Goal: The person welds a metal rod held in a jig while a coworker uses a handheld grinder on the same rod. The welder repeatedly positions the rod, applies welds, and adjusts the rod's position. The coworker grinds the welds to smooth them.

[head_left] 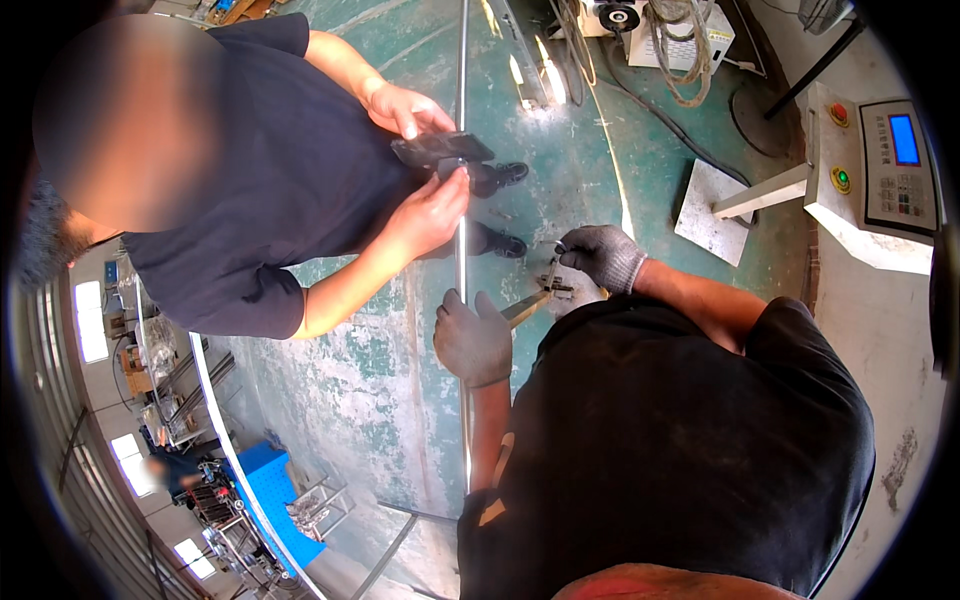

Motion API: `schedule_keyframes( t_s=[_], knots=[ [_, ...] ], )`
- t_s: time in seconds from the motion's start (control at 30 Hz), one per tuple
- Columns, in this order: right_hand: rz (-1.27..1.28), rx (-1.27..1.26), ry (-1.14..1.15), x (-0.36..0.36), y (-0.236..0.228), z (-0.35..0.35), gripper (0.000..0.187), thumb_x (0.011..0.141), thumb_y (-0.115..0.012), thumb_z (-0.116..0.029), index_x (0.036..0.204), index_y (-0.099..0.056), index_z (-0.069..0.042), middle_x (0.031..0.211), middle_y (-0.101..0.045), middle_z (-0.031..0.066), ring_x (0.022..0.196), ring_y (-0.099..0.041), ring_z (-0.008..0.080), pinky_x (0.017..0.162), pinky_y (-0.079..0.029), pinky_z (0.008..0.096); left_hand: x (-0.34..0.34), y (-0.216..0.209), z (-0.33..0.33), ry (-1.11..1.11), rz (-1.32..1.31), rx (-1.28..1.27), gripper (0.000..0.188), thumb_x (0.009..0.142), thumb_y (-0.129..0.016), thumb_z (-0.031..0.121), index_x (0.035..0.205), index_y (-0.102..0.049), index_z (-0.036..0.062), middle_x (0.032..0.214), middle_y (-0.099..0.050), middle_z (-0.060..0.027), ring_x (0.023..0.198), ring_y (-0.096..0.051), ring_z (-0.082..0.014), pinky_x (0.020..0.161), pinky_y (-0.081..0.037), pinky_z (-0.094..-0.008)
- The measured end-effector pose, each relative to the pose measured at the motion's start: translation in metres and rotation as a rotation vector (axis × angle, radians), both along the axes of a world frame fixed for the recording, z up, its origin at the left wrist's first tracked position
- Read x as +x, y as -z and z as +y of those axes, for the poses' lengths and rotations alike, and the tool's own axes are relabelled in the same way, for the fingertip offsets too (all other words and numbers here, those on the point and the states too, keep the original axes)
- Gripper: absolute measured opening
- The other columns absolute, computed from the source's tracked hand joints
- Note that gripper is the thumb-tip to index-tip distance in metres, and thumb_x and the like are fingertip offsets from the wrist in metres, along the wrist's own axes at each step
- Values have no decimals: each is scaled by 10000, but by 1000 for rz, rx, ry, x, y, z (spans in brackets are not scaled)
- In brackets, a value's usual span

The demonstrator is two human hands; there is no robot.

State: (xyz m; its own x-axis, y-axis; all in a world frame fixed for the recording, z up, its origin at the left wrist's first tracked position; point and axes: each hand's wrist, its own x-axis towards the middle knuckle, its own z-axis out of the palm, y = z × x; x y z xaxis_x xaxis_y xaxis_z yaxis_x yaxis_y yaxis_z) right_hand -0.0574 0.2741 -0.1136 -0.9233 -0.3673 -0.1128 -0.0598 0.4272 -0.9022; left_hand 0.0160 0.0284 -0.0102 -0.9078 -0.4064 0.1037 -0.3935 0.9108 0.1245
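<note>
A long, shiny metal tube (462, 270) runs between me and another person. My left hand (474, 343), in a grey glove, is closed around it. Beside that hand a flat, yellowish bar or handle (527, 309) reaches toward a small metal piece (556, 285); what supports them is hidden. My right hand (605, 258), in a grey knitted glove, is closed with its fingertips together at a thin, small thing I cannot make out. Across from me, the other person's bare hands hold a dark, flat object (442, 150) right at the tube.
At the right stands a control panel (902, 150) with a blue screen and red and green buttons, above a metal base plate (708, 212). A white machine (680, 40) with coiled hoses is at the far right. Blue-topped equipment (265, 500) stands at the lower left.
</note>
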Motion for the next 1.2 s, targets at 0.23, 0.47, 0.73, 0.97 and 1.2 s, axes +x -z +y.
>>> schedule_keyframes(
  t_s=[0.23, 0.47, 0.73, 0.97, 1.2],
  knots=[
    [-13, 23, 12, 1, 11, 1, 203, 1007, -819, -242, 1151, -809, -99, 1037, -795, 159, 963, -776, 355, 867, -617, 439, 0, -5, 0, 1, -6, 64, 367, 1016, -705, 355, 1165, -710, 20, 1058, -761, -240, 957, -757, -474, 868, -593, -580],
    [-52, 25, -5, -7, 29, 10, 204, 1012, -815, -245, 1159, -815, -105, 1067, -800, 149, 1014, -775, 340, 900, -612, 430, -6, 9, -2, -14, 37, 27, 328, 996, -728, 309, 1147, -711, 19, 1041, -769, -238, 917, -754, -477, 781, -582, -591],
    [-182, -53, -2, -28, 50, 24, 202, 1002, -829, -207, 1166, -826, -88, 1075, -810, 147, 1034, -781, 340, 934, -607, 418, -11, 10, 3, -117, -77, -14, 338, 1016, -693, 332, 1144, -721, 21, 1052, -774, -224, 939, -752, -471, 807, -576, -591],
    [-154, -61, 46, -62, 84, 40, 218, 978, -858, -180, 1157, -830, -58, 1036, -819, 167, 954, -795, 345, 888, -617, 417, -24, 18, 14, -193, -54, -118, 228, 1001, -706, 237, 978, -675, 12, 922, -729, -221, 832, -711, -477, 725, -541, -595],
    [-315, -115, 29, -73, 111, 49, 176, 979, -856, -98, 1135, -823, -23, 1055, -835, 155, 979, -813, 304, 888, -646, 392, -29, 25, 13, -218, -56, -166, 232, 988, -699, 189, 890, -602, 2, 810, -649, -234, 716, -645, -490, 641, -485, -592]
  ],
)
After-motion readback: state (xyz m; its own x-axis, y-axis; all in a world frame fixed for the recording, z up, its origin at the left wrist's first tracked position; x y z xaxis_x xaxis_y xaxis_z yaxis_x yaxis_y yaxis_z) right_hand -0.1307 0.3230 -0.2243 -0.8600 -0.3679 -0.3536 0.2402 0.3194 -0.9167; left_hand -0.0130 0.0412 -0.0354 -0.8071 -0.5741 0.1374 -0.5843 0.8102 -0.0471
